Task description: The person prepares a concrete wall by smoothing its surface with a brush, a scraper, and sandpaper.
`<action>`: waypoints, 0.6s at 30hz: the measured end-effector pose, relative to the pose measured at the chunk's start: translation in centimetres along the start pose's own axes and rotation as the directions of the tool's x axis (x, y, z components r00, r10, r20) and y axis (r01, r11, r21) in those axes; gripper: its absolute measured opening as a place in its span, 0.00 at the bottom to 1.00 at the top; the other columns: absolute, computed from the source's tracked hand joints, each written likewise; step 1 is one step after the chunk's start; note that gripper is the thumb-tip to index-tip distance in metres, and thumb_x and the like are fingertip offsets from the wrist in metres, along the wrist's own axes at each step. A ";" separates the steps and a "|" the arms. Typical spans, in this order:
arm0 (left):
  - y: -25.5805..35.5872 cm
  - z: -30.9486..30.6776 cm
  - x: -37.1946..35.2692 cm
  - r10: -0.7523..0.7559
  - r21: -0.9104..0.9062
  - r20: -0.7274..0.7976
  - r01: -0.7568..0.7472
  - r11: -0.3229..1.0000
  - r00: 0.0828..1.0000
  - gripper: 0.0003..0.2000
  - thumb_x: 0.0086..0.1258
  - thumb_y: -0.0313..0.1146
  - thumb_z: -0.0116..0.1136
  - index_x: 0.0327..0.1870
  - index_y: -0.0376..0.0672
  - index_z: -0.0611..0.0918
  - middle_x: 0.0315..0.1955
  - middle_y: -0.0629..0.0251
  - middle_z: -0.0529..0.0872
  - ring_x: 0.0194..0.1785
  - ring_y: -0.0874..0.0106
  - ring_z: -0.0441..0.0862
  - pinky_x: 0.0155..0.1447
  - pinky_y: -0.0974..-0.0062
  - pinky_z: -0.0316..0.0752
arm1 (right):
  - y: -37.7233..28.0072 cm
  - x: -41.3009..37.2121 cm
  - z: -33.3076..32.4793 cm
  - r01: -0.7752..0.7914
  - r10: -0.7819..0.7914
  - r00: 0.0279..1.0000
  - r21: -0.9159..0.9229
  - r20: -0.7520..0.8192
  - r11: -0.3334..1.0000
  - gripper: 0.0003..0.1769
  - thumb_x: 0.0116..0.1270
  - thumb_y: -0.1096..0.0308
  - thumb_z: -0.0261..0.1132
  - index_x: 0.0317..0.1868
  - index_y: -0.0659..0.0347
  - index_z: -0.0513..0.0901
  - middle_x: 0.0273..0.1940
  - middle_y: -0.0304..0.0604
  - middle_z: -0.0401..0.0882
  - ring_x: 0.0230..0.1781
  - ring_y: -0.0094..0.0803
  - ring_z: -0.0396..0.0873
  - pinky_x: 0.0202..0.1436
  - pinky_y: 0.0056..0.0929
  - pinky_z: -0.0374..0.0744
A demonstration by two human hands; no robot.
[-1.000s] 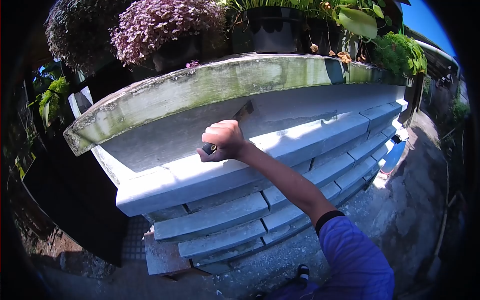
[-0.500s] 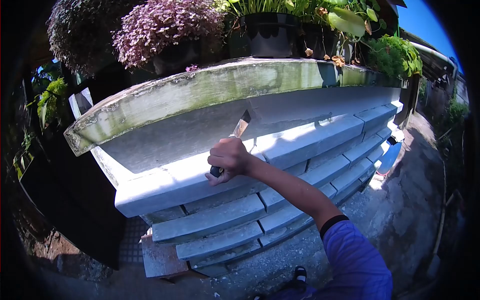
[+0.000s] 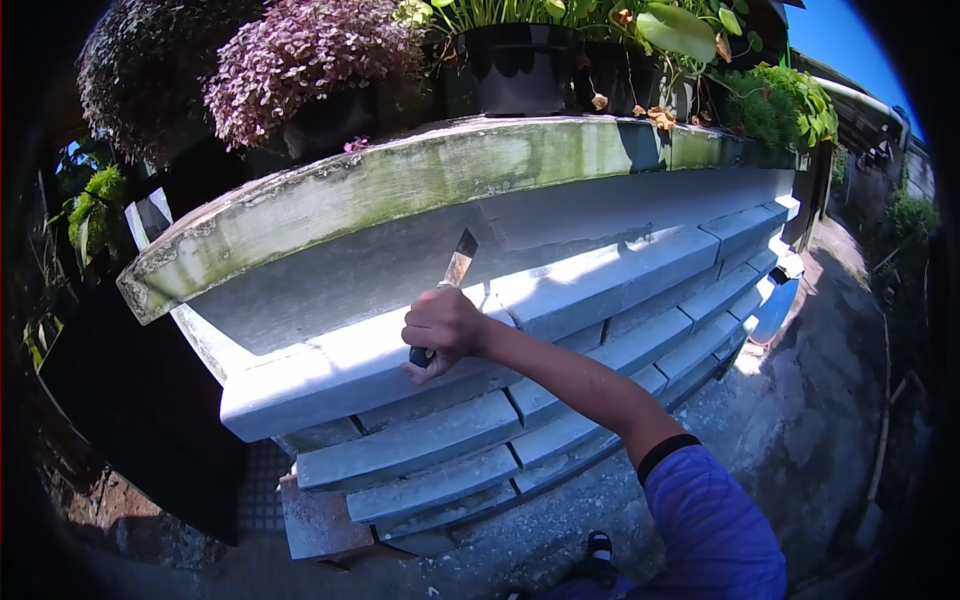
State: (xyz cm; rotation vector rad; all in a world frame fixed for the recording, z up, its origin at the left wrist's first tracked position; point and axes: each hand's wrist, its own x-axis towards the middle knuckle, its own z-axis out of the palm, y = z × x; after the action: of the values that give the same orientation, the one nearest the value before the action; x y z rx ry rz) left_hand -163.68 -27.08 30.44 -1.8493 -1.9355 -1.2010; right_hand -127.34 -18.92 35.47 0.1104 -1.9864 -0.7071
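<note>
My right hand (image 3: 440, 330) is wrapped round the dark handle of a scraper (image 3: 460, 262), its fingers closed. The scraper's flat metal blade, with a slanted tip, points up and away over the grey recessed wall panel (image 3: 380, 265). Below the hand runs the pale top ledge (image 3: 330, 380) of the stepped block wall, brightly sunlit along much of its length. A lighter grey area with a ragged lower border (image 3: 570, 225) covers the panel to the right of the blade. My left hand is out of the frame.
Above the panel juts a mossy concrete slab (image 3: 400, 185) carrying potted plants, among them a black pot (image 3: 520, 70) and a pink-leaved plant (image 3: 315, 60). A blue container (image 3: 775, 310) stands at the wall's right end, beside a concrete path (image 3: 800, 440).
The view has shifted a little, so the wall and plants sit slightly further left. My right hand and the scraper have moved slightly left and down, with the grip unchanged.
</note>
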 end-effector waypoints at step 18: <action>0.4 -0.1 -0.2 0.011 0.003 0.005 -0.011 1.000 1.000 0.31 0.74 0.32 0.59 0.72 0.24 0.63 0.69 0.37 0.68 0.73 0.48 0.65 0.77 0.58 0.55 | 0.9 -0.1 0.0 -0.082 0.072 0.991 -0.088 -0.112 0.993 0.24 0.50 0.49 0.72 0.18 0.53 0.67 0.18 0.36 0.63 0.17 0.33 0.69 0.20 0.34 0.66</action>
State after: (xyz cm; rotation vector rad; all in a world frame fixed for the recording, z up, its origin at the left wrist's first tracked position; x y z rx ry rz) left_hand -163.29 -27.35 30.51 -1.8605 -1.9262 -1.1914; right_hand -127.10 -18.08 35.82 0.0168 -1.8410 -0.7263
